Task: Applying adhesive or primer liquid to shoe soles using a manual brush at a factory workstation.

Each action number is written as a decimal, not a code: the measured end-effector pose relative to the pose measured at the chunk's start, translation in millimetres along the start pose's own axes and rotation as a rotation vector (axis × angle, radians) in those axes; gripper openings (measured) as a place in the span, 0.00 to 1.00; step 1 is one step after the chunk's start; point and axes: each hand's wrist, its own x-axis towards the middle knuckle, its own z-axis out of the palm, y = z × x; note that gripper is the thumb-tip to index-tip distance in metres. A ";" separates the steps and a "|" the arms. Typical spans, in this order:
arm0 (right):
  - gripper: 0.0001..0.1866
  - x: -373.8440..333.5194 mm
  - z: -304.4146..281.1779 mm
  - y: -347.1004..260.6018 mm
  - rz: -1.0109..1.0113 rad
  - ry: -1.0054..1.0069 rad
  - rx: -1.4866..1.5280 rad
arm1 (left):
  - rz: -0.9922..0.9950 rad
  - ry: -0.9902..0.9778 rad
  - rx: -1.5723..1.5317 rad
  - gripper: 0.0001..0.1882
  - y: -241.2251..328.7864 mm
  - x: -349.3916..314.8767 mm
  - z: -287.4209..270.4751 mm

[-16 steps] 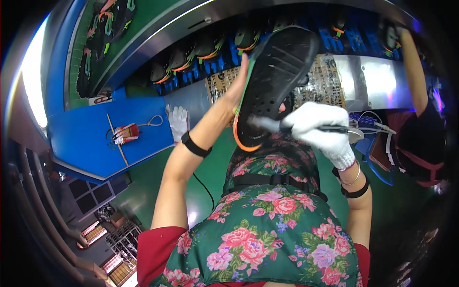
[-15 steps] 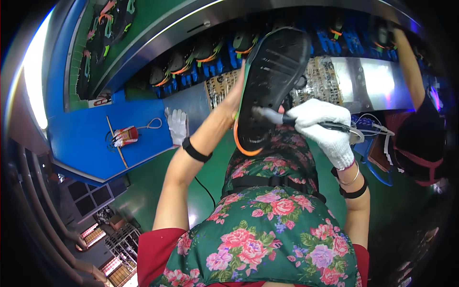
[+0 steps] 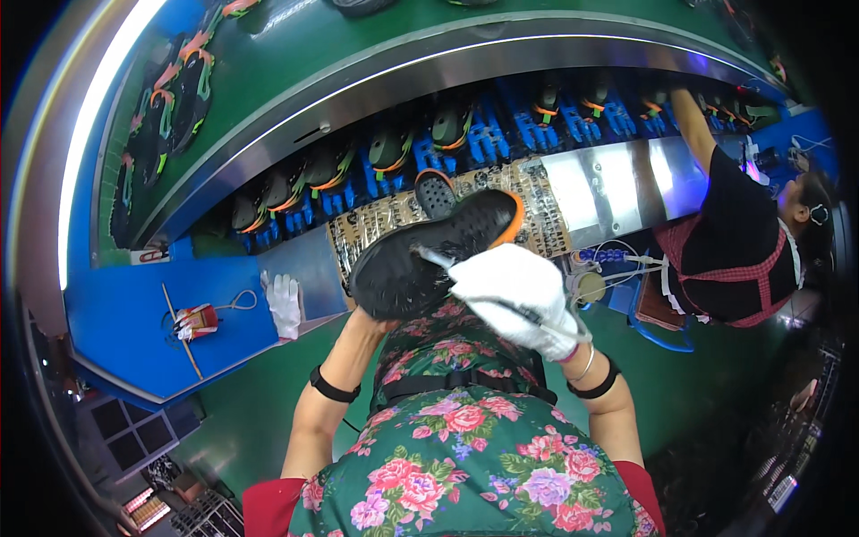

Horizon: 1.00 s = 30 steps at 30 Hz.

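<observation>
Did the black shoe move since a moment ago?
Yes. The black shoe has tipped from upright to lying sideways, its top now lower against the steel conveyor rail.

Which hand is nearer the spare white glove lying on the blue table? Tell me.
Left. The left hand, under the black shoe, is just right of the spare glove; the gloved right hand is farther right.
</observation>
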 end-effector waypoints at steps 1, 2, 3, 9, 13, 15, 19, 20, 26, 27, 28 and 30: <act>0.14 -1.4 2.3 -3.8 -0.006 -0.010 -0.029 | -0.103 -0.168 -0.783 0.30 1.7 3.0 15.0; 0.15 -2.7 5.9 -6.0 -0.007 0.012 -0.027 | -0.209 -0.330 -1.566 0.37 4.0 5.5 31.6; 0.15 -3.5 8.0 -8.3 -0.007 0.035 -0.022 | -0.211 -0.330 -1.563 0.37 6.0 8.1 52.8; 0.12 18.2 -3.2 -27.5 -0.009 0.124 -0.091 | 0.155 -0.524 -0.399 0.52 -13.2 18.4 13.4; 0.13 29.5 -11.0 -28.2 -0.022 0.078 -0.232 | 0.173 0.023 -0.137 0.61 -24.0 37.4 95.7; 0.13 34.8 -11.0 -28.1 -0.033 0.096 -0.237 | 0.114 0.076 -0.116 0.61 -28.0 38.0 97.2; 0.17 50.3 -15.3 -31.5 -0.087 0.086 -0.321 | 0.059 0.021 -0.230 0.54 -37.7 33.7 88.1; 0.18 52.2 -14.4 -28.6 -0.100 0.091 -0.347 | 0.057 -0.120 -0.416 0.49 -41.9 34.4 82.2; 0.18 27.9 0.3 -21.9 -0.010 -0.015 -0.394 | 0.079 -0.212 -0.417 0.45 -54.6 35.0 61.1; 0.16 26.9 0.0 -24.3 -0.010 -0.024 -0.347 | 0.091 -0.234 -0.392 0.45 -55.0 35.6 59.3; 0.16 38.0 -5.6 -29.3 -0.011 -0.001 -0.224 | 0.078 -0.244 -0.444 0.45 -52.9 34.3 59.1; 0.14 46.6 -10.0 -32.1 0.044 0.068 -0.121 | 0.058 -0.153 -0.416 0.46 -50.3 35.2 55.6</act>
